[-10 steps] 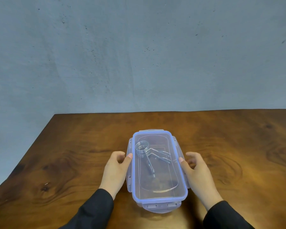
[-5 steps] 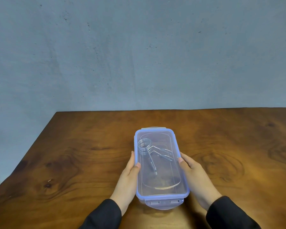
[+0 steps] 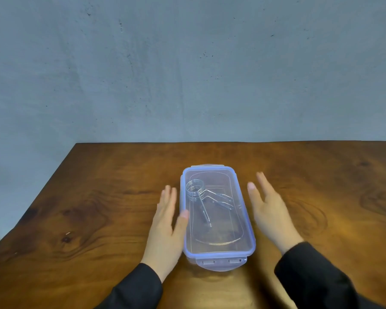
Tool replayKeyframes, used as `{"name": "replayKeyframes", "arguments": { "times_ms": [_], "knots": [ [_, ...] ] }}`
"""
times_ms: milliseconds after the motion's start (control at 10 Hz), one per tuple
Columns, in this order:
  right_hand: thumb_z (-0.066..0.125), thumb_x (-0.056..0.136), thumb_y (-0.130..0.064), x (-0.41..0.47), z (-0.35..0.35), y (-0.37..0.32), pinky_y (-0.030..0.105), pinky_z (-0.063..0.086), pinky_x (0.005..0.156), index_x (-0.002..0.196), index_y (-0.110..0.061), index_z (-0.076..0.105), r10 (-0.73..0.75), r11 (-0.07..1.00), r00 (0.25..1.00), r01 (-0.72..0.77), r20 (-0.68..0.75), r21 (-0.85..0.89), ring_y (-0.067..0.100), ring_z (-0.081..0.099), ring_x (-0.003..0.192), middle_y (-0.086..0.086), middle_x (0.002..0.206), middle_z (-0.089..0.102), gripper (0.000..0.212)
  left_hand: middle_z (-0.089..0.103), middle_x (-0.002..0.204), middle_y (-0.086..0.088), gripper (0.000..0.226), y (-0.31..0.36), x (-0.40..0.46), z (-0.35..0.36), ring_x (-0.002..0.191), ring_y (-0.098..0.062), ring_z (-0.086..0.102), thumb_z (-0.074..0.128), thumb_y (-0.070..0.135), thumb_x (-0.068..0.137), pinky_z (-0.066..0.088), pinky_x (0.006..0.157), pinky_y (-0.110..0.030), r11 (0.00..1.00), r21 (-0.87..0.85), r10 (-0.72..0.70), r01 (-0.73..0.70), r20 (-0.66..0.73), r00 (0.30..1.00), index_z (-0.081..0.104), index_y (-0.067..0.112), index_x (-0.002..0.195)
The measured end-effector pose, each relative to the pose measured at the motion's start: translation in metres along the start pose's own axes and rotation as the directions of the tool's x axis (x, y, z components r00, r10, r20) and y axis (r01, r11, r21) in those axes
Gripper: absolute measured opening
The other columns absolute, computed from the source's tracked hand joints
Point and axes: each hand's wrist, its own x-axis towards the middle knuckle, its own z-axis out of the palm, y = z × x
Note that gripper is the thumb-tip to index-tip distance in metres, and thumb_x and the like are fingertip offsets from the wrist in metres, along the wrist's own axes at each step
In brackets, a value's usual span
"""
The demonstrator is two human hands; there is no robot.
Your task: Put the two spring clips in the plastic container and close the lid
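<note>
Clear plastic container (image 3: 218,219) is sitting on the wooden tabletop (image 3: 87,219) with its blue-rimmed lid (image 3: 243,210) on, the spring clips (image 3: 204,197) lying inside (overlapping, coils toward the far end). Left hand (image 3: 167,224) is resting flat just beside it, fingers (image 3: 168,195) spread and empty; right hand (image 3: 270,210) is hovering nearby, likewise spread.

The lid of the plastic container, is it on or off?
On: the lid sits flat on the container rim, clips seen through it. Latching: cannot tell.
</note>
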Motion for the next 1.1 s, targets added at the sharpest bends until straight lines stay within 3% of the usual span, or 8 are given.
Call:
{"name": "replayKeyframes", "arguments": {
  "times_ms": [100,200,300,400,600,900,1000,1100],
  "knots": [
    [0.048,0.104,-0.038,0.038,0.005,-0.021,0.024,0.031,0.11,0.148,-0.016,0.049,-0.235,0.951,0.963,0.256,0.135,-0.174,0.016,0.043,0.142,0.0,0.153,0.051,0.05,0.015,0.164,0.011,0.069,-0.005,-0.01,0.006,0.151,-0.001,0.003,0.034,0.067,0.095,-0.001,0.123,-0.033,0.801,0.362,0.389,-0.477,0.29,0.874,0.031,0.03,0.153],
    [0.043,0.103,-0.048,0.074,0.032,-0.031,0.043,0.018,0.124,0.156,-0.015,0.035,-0.251,0.829,0.867,0.422,0.432,-0.366,0.017,0.024,0.152,0.0,0.165,0.031,0.063,0.023,0.163,0.006,0.084,-0.01,-0.012,0.015,0.152,-0.008,0.008,0.037,0.08,0.087,-0.001,0.121,-0.041,0.588,0.511,0.438,-0.627,0.451,0.778,0.037,0.025,0.151],
    [0.036,0.103,-0.052,0.09,0.055,-0.027,0.052,0.022,0.12,0.155,-0.017,0.035,-0.201,0.726,0.849,0.464,0.489,-0.508,0.023,0.031,0.147,0.001,0.16,0.038,0.063,0.031,0.16,0.007,0.085,-0.013,-0.01,0.017,0.151,-0.01,0.015,0.037,0.082,0.085,0.0,0.12,-0.041,0.532,0.564,0.426,-0.632,0.466,0.775,0.04,0.026,0.149],
    [0.035,0.102,-0.055,0.092,0.063,-0.021,0.049,0.034,0.111,0.146,-0.02,0.047,-0.275,0.705,0.873,0.468,0.402,-0.532,0.024,0.046,0.131,0.001,0.145,0.053,0.057,0.042,0.155,0.005,0.079,-0.016,-0.009,0.02,0.148,-0.014,0.028,0.039,0.078,0.087,0.009,0.119,-0.045,0.494,0.582,0.448,-0.646,0.466,0.763,0.045,0.024,0.145],
    [0.034,0.102,-0.055,0.094,0.07,-0.017,0.048,0.037,0.105,0.14,-0.024,0.052,-0.284,0.709,0.892,0.442,0.352,-0.55,0.022,0.051,0.124,-0.001,0.134,0.06,0.053,0.054,0.147,0.003,0.065,-0.022,-0.008,0.025,0.141,-0.018,0.044,0.051,0.065,0.091,0.022,0.116,-0.048,0.423,0.569,0.564,-0.705,0.443,0.697,0.048,0.021,0.139],
    [0.03,0.103,-0.056,0.094,0.069,-0.015,0.048,0.03,0.111,0.144,-0.025,0.05,-0.279,0.712,0.892,0.441,0.356,-0.546,0.021,0.049,0.129,-0.001,0.14,0.058,0.055,0.056,0.145,0.006,0.064,-0.019,-0.009,0.022,0.139,-0.015,0.045,0.051,0.066,0.09,0.026,0.121,-0.047,0.453,0.57,0.524,-0.685,0.452,0.722,0.058,0.021,0.136],
    [0.03,0.104,-0.053,0.091,0.063,-0.015,0.047,0.014,0.122,0.152,-0.026,0.042,-0.263,0.78,0.883,0.431,0.388,-0.452,0.018,0.035,0.145,-0.003,0.155,0.047,0.056,0.05,0.15,0.005,0.072,-0.014,-0.01,0.021,0.144,-0.016,0.039,0.049,0.071,0.089,0.019,0.12,-0.046,0.471,0.557,0.508,-0.684,0.463,0.726,0.055,0.02,0.139],
    [0.039,0.105,-0.045,0.089,0.042,-0.016,0.047,0.014,0.125,0.153,-0.021,0.04,-0.339,0.906,0.907,0.386,0.251,-0.171,0.013,0.029,0.149,-0.003,0.161,0.04,0.053,0.032,0.161,0.002,0.091,-0.011,-0.013,0.014,0.151,-0.016,0.02,0.042,0.08,0.084,0.008,0.121,-0.048,0.477,0.554,0.48,-0.683,0.487,0.73,0.038,0.018,0.15]
  ]
}}
